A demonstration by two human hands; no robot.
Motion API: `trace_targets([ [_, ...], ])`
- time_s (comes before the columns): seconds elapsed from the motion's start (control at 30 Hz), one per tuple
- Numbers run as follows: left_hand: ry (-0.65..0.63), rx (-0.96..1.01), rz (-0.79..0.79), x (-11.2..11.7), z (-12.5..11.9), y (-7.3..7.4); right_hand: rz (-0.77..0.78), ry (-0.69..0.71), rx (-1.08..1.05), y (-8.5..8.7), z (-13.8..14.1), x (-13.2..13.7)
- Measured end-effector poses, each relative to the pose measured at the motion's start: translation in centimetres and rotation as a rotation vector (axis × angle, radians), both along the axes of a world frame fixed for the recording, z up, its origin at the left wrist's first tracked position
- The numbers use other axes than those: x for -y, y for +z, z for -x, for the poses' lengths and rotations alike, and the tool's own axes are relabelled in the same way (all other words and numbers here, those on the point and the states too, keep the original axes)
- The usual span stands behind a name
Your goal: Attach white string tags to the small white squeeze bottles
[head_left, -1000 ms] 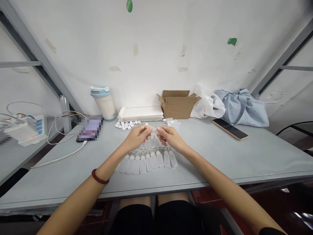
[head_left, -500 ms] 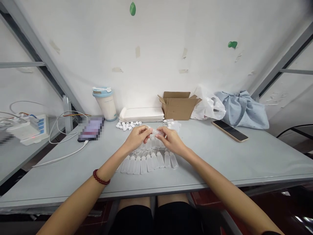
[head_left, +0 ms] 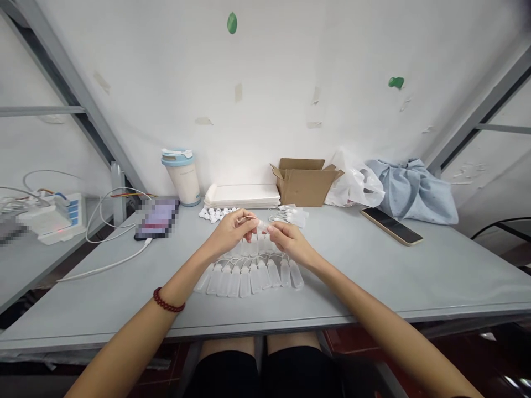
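My left hand [head_left: 237,231] and my right hand [head_left: 288,239] meet above the table, fingertips pinched on a small translucent plastic bottle [head_left: 262,226] held between them. A thin white cord loop [head_left: 245,219] shows at my left fingers. My fingers cover most of the bottle, so its ends are hard to make out. Below my hands lie rows of similar translucent bottles [head_left: 244,281] with white necks and cord loops, side by side. Behind my left hand is a pile of small white caps [head_left: 213,214]. More clear pieces with white loops [head_left: 292,214] lie behind my right hand.
Along the wall stand a blue-lidded cup [head_left: 182,179], a stack of white trays [head_left: 244,195], an open cardboard box [head_left: 305,185], a white plastic bag [head_left: 354,185] and a blue cloth bundle [head_left: 412,190]. Phones lie left [head_left: 160,218] and right [head_left: 392,225]; a white cable [head_left: 108,270] crosses the left side.
My right fingers have closed in nearer to my left ones, covering more of the bottle. The view has shifted slightly, so everything sits a little lower.
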State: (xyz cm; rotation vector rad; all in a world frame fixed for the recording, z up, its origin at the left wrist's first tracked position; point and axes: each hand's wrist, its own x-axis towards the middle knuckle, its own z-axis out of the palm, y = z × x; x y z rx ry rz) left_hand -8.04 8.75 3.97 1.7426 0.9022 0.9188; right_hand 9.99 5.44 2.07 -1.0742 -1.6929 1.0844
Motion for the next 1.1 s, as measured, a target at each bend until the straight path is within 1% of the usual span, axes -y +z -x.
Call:
trace_targets([
  [0.13, -0.012, -0.074, -0.058, 0.0, 0.0, 0.1, -0.302, -0.083, 0.299, -0.5, -0.4, -0.1],
  [0.2, -0.017, -0.089, -0.086, 0.0, 0.0, 0.1, -0.429, -0.112, 0.406, -0.9, -0.6, -0.3],
  [0.27, -0.017, -0.091, -0.078, 0.1, 0.0, 0.1, -0.514, -0.146, 0.457, -1.2, -0.7, -0.4],
  [0.33, -0.032, -0.082, -0.051, 0.2, -0.2, 0.0, -0.545, -0.167, 0.452, -1.2, -0.9, -0.5],
  [0.4, -0.056, -0.073, -0.04, 0.4, -0.4, -0.2, -0.508, -0.156, 0.391, -0.9, -1.0, -0.5],
  [0.47, -0.055, -0.082, -0.076, 0.6, -0.6, -0.5, -0.376, -0.116, 0.282, -0.5, -1.0, -0.5],
  [0.53, -0.028, -0.114, -0.176, 0.8, -0.9, -0.8, -0.156, -0.047, 0.128, -0.3, -1.0, -0.6],
  [0.6, 0.018, -0.169, -0.328, 0.9, -1.1, -1.0, 0.067, 0.033, -0.031, -0.2, -1.0, -0.8],
  [0.67, 0.058, -0.229, -0.449, 0.9, -1.2, -0.9, 0.193, 0.089, -0.144, -0.2, -0.9, -1.0],
  [0.7, 0.069, -0.25, -0.481, 0.8, -1.1, -0.9, 0.207, 0.089, -0.174, -0.1, -0.9, -1.1],
  [0.77, 0.086, -0.277, -0.488, 0.3, -0.5, -0.8, 0.164, 0.023, -0.182, 0.0, -1.2, -1.4],
  [0.87, 0.165, -0.339, -0.479, -1.5, 1.2, -1.2, -0.002, -0.21, -0.074, 0.1, -2.4, -2.2],
  [0.93, 0.246, -0.403, -0.515, -2.9, 2.4, -1.9, -0.121, -0.374, 0.048, -0.1, -3.6, -2.9],
  [0.97, 0.27, -0.428, -0.538, -3.6, 2.9, -2.3, -0.158, -0.418, 0.104, -0.3, -4.2, -3.3],
  [1.03, 0.243, -0.464, -0.569, -4.8, 3.3, -3.1, -0.222, -0.471, 0.237, -0.9, -5.1, -3.9],
  [1.1, 0.163, -0.49, -0.588, -5.5, 3.1, -3.7, -0.265, -0.468, 0.372, -1.5, -5.6, -4.5],
])
